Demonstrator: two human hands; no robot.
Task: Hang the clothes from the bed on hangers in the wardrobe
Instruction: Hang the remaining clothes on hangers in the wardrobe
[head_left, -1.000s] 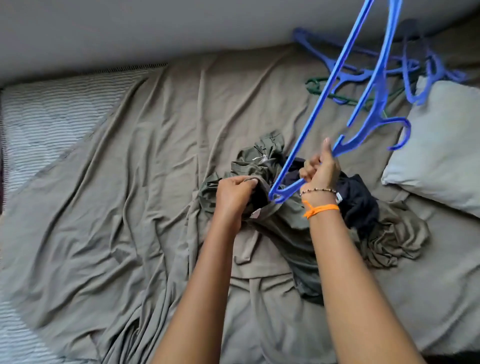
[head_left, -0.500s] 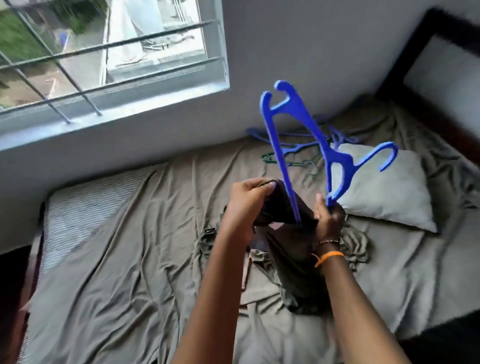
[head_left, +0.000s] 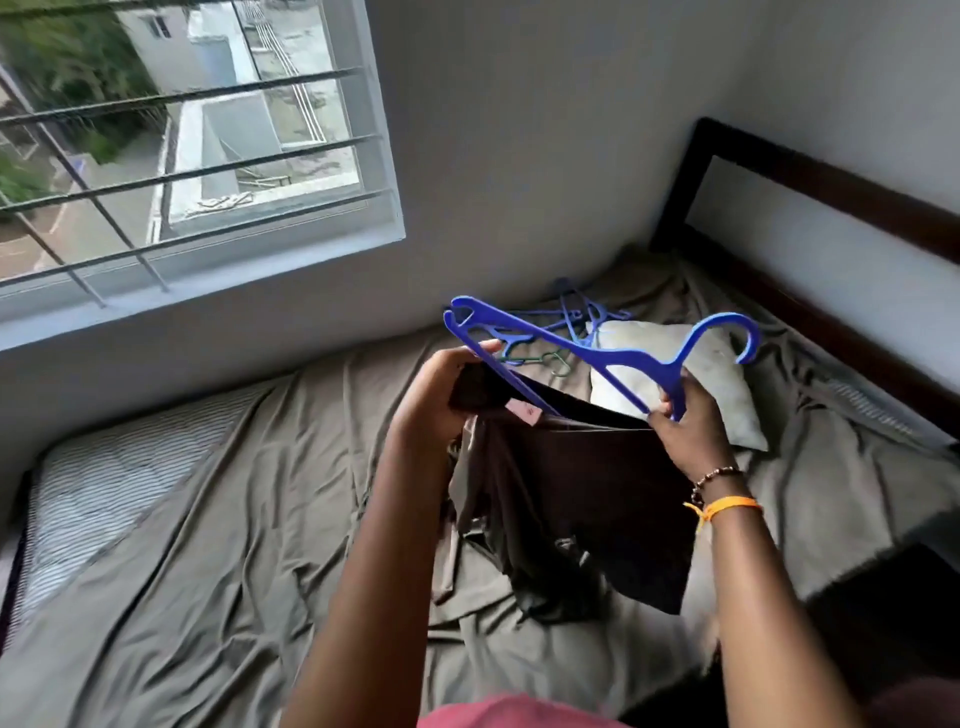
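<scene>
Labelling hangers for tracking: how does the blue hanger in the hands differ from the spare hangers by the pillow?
The blue hanger is off the bed, gripped by the right hand near its neck and by the left hand at one end; the spare hangers lie loose in a tangled heap on the bed sheet. The held one is going into the dark garment; the spares carry nothing. The heap includes a green one. Most are blue plastic too.

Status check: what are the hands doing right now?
Left hand grips dark garment collar. Right hand holds blue hanger. Hanger partly in. Nothing blocking.
</scene>
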